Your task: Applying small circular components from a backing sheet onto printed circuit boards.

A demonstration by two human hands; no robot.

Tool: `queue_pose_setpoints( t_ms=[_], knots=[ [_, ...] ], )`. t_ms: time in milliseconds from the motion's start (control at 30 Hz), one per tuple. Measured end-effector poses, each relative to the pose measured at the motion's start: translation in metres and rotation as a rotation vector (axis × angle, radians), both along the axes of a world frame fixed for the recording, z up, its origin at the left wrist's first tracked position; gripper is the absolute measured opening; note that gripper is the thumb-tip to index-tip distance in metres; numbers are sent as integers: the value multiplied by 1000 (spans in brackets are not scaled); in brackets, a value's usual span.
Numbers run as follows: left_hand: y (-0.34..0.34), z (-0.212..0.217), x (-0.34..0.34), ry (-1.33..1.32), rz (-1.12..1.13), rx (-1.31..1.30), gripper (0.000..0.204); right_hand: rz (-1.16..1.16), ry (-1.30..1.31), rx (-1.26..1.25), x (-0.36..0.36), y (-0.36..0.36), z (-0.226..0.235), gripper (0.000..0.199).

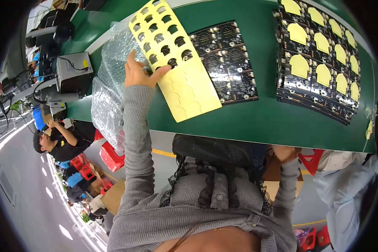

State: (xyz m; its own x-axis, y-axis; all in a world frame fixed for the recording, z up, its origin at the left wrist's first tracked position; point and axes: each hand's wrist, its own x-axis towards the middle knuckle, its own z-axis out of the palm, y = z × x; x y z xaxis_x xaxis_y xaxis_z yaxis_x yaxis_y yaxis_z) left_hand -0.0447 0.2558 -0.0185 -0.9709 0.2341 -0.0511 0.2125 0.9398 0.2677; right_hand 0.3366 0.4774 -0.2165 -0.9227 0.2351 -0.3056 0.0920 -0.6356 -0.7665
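My left hand [139, 75] is at the left edge of a yellow sticker sheet [193, 105], its fingers spread and its thumb resting on the sheet. The sheet's far part has rows of arch-shaped holes; its near part still carries cut stickers. It overlaps a black panel of circuit boards [233, 80]. At the right lies a stack of similar black circuit board panels [315, 101], its top one bearing several yellow arch-shaped stickers [298, 66]. My right hand [284, 153] is low beside the table's near edge, its fingers hidden.
Clear bubble wrap [109, 92] lies on the green table [248, 126] at the left. Beyond it stands a grey metal box [73, 69] with cables. Yellow scraps [369, 130] lie at the right edge. Another person [65, 140] sits at the left, near red stools [111, 156].
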Motion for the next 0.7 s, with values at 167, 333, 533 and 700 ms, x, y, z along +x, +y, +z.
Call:
queue_pose_setpoints(
  t_ms=[167,333,533,700],
  knots=[
    [-35,-13,-17,-128,-8,369,81,976,11,786,-158,-28,230,24],
    [-17,27,-35,-348,-241,1022,67,-13,205,1094,-247,-53,262,28],
    [20,32,-58,-434,-354,1512,54,49,165,383,-336,-39,219,34],
    [32,-2,-56,-667,-256,1567,45,-232,232,257,-347,-41,191,26]
  ],
)
